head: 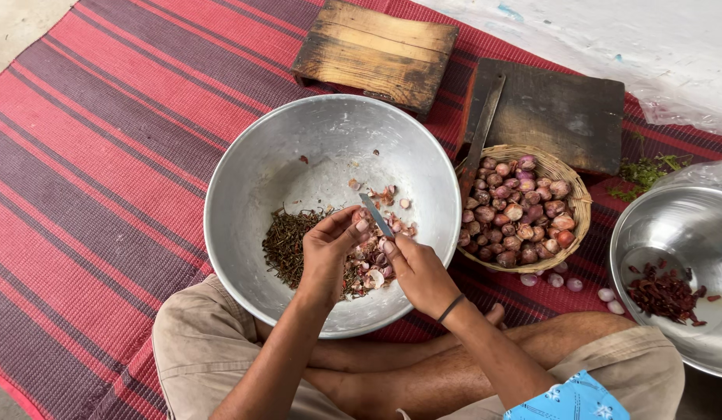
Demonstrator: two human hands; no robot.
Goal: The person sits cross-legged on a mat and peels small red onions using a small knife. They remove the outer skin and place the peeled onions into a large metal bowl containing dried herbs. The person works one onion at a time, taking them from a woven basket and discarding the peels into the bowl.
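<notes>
— Steel, that big bowl [252,187]?

— Yes, on the red striped mat [104,155], with peelings and dark stems inside. Over it, the right hand [419,272] grips a small knife [375,215], blade up and to the left.

— And the left hand [330,249]?

— Fingers pinched around something small, probably a shallot; it's mostly hidden. A wicker basket [578,206] of shallots [520,214] sits just beside the bowl.

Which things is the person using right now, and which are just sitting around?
In use: left hand, right hand, knife, big bowl with peels, basket of shallots.

Lying about: wooden stool, dark board, greens, second bowl, mat.
</notes>
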